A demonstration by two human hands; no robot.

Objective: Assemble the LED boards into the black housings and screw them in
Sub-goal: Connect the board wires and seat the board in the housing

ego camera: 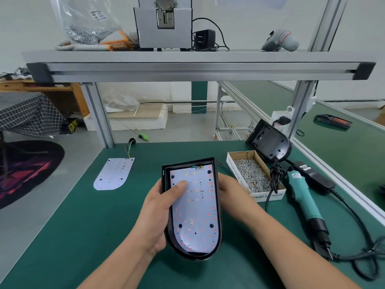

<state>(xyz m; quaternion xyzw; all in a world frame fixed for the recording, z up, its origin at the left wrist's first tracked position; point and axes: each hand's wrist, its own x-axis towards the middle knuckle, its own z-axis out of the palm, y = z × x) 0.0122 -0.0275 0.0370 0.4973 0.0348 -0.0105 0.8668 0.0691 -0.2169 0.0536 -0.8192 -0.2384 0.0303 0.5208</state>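
Observation:
A black housing [216, 207] with a rounded near end is held above the green mat, and a white LED board [198, 213] lies inside it. My left hand [160, 213] grips the housing's left side, its thumb pressing on the board. My right hand [231, 195] holds the right side, fingers mostly hidden behind the housing. A second LED board [113, 174] with coloured wires lies flat on the mat to the left. Another black housing [269, 142] leans at the back right.
A cardboard box of screws [253, 174] stands right of the held housing. A teal electric screwdriver [302, 195] with a black cable lies at the right. An aluminium shelf [198, 63] spans overhead. The green mat [93, 226] ends at the left edge.

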